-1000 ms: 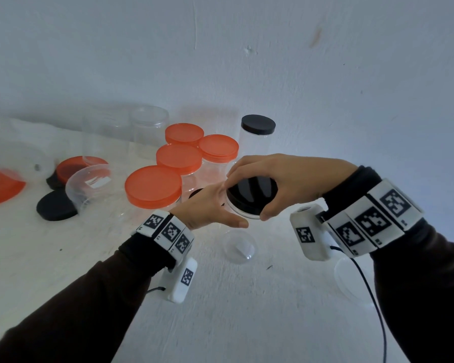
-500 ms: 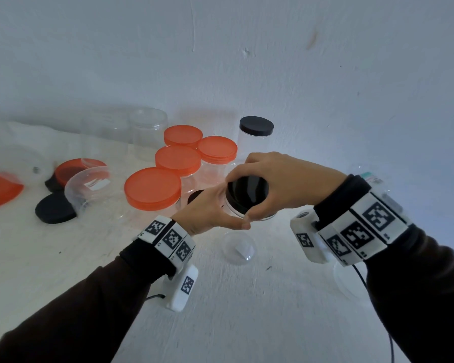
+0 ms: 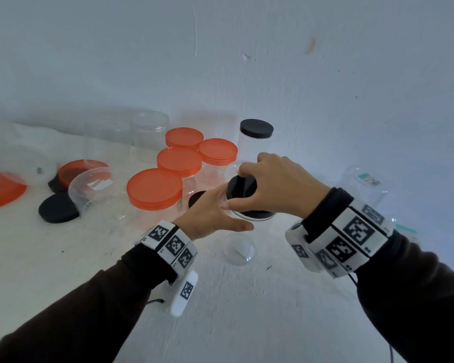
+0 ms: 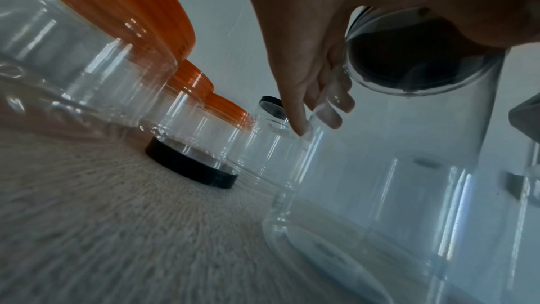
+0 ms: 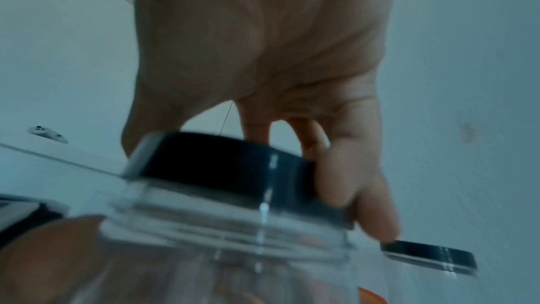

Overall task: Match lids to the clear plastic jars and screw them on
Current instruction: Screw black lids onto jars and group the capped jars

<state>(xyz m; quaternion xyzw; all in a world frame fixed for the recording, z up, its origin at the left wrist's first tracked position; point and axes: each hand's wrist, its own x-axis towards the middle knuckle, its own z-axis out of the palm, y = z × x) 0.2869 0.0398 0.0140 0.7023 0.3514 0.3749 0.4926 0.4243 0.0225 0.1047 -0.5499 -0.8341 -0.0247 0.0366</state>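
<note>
The black lid [image 3: 243, 191], previously seen nearly face-on, has been turned and covered further by the right hand [image 3: 278, 184], whose fingers [image 3: 247, 171] have been shifted across its top.

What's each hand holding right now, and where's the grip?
Right hand grips the black lid by its rim, from above. Left hand holds the clear jar under it by the upper side wall, fingers wrapped round.

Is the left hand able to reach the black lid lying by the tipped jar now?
Probably not yet: the left hand holds the jar being capped. That black lid lies uncovered far to its left, beside the tipped jar.
</note>
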